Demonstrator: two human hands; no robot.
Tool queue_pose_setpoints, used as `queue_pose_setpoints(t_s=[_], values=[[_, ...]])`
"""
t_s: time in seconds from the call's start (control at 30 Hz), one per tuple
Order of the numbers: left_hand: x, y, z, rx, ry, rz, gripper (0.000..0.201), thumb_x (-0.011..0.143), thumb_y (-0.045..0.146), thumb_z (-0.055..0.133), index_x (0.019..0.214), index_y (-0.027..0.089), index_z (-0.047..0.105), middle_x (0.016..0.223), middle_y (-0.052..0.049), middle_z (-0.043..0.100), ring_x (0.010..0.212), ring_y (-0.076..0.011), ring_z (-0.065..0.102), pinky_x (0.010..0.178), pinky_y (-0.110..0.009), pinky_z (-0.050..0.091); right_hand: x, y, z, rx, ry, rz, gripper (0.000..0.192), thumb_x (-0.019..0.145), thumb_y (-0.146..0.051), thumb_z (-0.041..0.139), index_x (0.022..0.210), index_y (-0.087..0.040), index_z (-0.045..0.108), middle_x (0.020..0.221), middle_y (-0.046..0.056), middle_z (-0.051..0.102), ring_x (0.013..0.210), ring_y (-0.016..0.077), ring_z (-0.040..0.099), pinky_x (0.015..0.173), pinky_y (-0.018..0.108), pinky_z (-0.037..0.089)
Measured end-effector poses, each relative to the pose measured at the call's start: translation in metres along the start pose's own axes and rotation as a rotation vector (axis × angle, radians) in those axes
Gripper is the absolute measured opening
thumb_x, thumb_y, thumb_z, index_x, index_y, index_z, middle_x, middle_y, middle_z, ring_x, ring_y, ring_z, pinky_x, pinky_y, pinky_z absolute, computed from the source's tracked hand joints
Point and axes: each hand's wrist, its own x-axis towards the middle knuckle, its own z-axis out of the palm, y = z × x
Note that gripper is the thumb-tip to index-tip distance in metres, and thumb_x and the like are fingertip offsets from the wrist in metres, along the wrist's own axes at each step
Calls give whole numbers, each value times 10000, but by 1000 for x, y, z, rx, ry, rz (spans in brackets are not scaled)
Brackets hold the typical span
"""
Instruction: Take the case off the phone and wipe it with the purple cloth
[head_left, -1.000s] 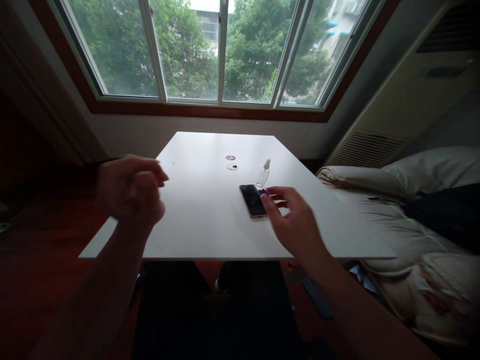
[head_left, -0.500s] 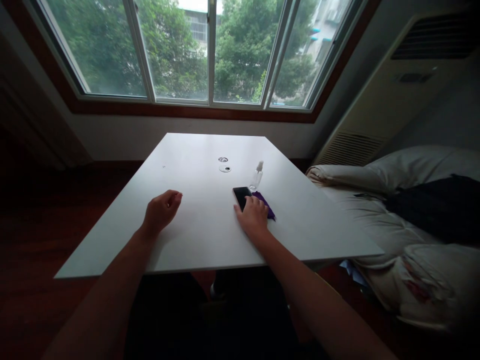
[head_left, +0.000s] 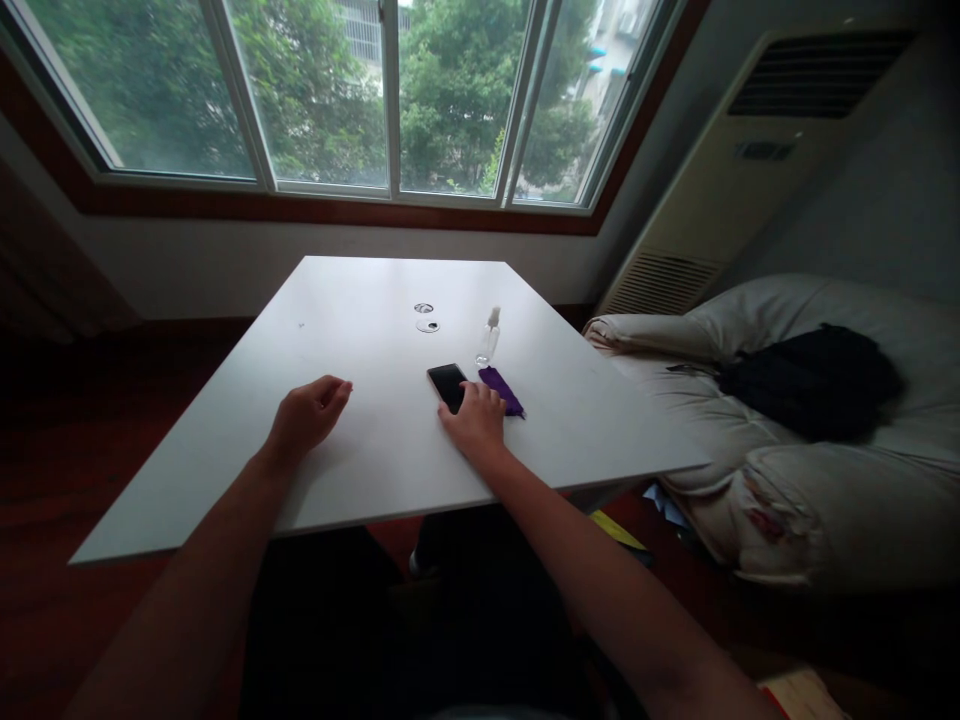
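My right hand (head_left: 478,418) grips a black-screened smartphone (head_left: 448,384) that lies on the white table (head_left: 375,440). Its thumb is at the phone's near left edge, the fingers reach over the right side, and the lower part of the phone is covered. Just right of these fingers lies a folded purple cloth (head_left: 504,392). A clear spray bottle (head_left: 489,338) stands upright behind the cloth. On the left part of the table rests my left hand (head_left: 307,415), its fingers curled in a loose fist with nothing visible in it.
Two small round black-and-white pieces (head_left: 426,318) lie flat toward the table's far side. Beyond the far edge is a window (head_left: 394,100). To the right, a pale sofa (head_left: 862,500) carries a dark cloth or bag (head_left: 814,380), with an air conditioner (head_left: 697,170) behind.
The view has swung right, so everything sits further left. My right hand and the phone have slid slightly left, away from the purple cloth, which shows more. My left hand stays curled.
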Motion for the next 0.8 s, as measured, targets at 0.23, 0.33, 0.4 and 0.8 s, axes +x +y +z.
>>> queue_pose_setpoints(t_s=[0.23,0.33,0.4,0.8], values=[[0,1,0,-5,-24,6,385,937,513,525,898,176,708,708,-26,640,628,-146,511,617,-253,364,-7,-14,2,76,-36,29,608,843,-507,625,1355,-183,580,1313,127,584,1199,323,470,1025,445,337],[0,-1,1,-21,-41,-12,396,939,532,525,910,181,706,716,-25,644,633,-147,516,616,-254,355,1,-16,7,111,-40,46,609,823,-516,636,1346,-209,590,1316,119,585,1194,330,467,1024,451,339],[0,-3,2,-29,-52,-26,407,941,550,524,916,184,701,720,-22,643,634,-147,516,617,-255,350,6,-15,9,145,-36,62,620,795,-516,657,1337,-221,596,1303,110,591,1184,328,470,1033,449,338],[0,-5,4,-46,-85,-42,421,949,581,523,899,194,681,709,-10,622,630,-143,508,618,-265,330,5,-21,15,240,-42,91,863,751,-649,717,1446,-187,500,1369,136,563,1247,345,470,1085,468,339]])
